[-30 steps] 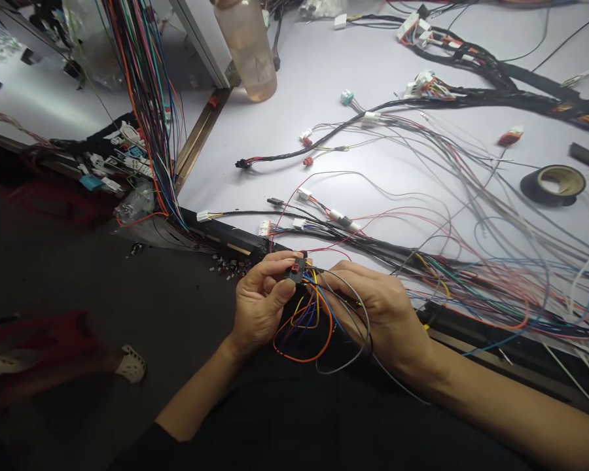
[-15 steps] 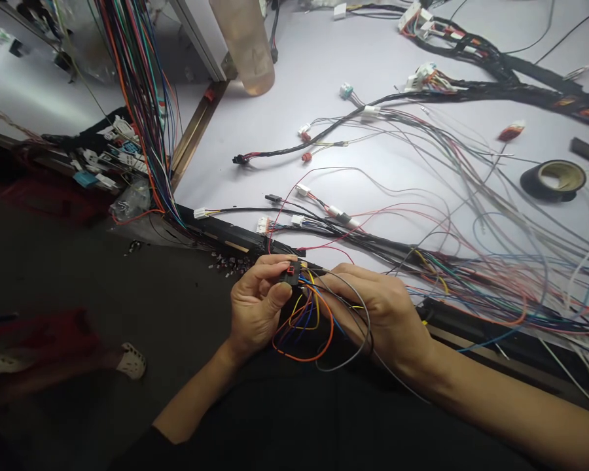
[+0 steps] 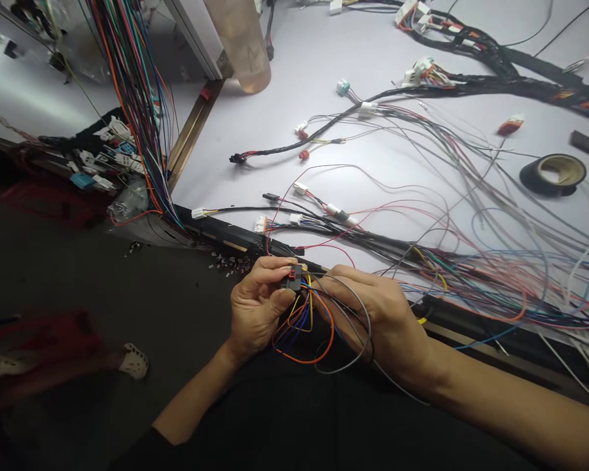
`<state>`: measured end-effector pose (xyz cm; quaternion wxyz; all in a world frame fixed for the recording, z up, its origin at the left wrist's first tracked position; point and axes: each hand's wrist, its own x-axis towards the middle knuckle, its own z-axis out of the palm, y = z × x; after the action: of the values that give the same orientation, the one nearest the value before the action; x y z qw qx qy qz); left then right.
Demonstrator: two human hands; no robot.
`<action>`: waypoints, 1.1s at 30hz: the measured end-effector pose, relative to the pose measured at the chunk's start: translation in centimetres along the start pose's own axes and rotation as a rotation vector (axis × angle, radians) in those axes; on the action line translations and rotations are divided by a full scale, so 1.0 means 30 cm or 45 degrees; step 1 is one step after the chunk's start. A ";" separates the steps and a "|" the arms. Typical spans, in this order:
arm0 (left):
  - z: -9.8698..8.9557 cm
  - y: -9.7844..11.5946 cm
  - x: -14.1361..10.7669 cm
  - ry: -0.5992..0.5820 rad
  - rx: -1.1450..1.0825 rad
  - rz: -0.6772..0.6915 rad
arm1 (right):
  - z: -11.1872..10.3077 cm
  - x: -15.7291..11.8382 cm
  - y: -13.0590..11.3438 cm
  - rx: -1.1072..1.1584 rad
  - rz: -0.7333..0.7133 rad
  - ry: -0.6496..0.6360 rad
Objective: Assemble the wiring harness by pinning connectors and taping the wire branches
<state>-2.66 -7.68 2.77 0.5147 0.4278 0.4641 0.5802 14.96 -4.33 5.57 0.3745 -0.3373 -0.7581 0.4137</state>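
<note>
Between the thumb and fingers of my left hand (image 3: 260,301) is a black wire connector (image 3: 294,278) with a small red piece on its face. Orange, yellow, blue and grey wires (image 3: 332,327) come out of its right side and loop down below. My right hand (image 3: 385,311) is closed on wires just right of the connector, its fingertips partly hidden behind the back of the hand. Both hands are held in front of the table's near edge.
Wire harnesses (image 3: 363,235) with white connectors lie along the table (image 3: 275,127). A roll of black tape (image 3: 553,175) sits at the right, a clear bottle (image 3: 245,55) at the back. A thick wire bundle (image 3: 132,98) hangs at the left. Another person's foot (image 3: 135,361) shows below.
My hands and the connector stay nearly in place, with the connector turned very slightly. The background shifts a little to the left.
</note>
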 end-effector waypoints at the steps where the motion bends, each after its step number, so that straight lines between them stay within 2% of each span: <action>1: -0.002 -0.001 -0.001 -0.011 0.008 0.010 | -0.001 -0.001 0.000 -0.006 0.005 -0.006; 7: -0.005 -0.010 -0.004 -0.086 0.018 -0.003 | -0.004 -0.002 0.003 0.013 0.012 -0.030; 14: 0.026 -0.016 0.003 0.078 -0.164 -0.132 | -0.020 0.004 0.008 0.056 0.168 0.012; 26: 0.045 0.002 0.013 0.192 -0.453 -0.421 | -0.009 0.009 -0.004 -0.016 0.098 0.107; 30: 0.045 0.000 0.014 0.184 -0.458 -0.426 | -0.008 0.014 -0.009 -0.053 0.088 0.097; 33: 0.041 -0.008 0.013 0.159 -0.375 -0.359 | -0.015 0.018 -0.012 -0.100 0.077 0.058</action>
<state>-1.45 -7.16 2.79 0.6179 0.2419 0.4605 0.5895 15.00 -3.89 6.20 0.3654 -0.3838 -0.7545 0.3872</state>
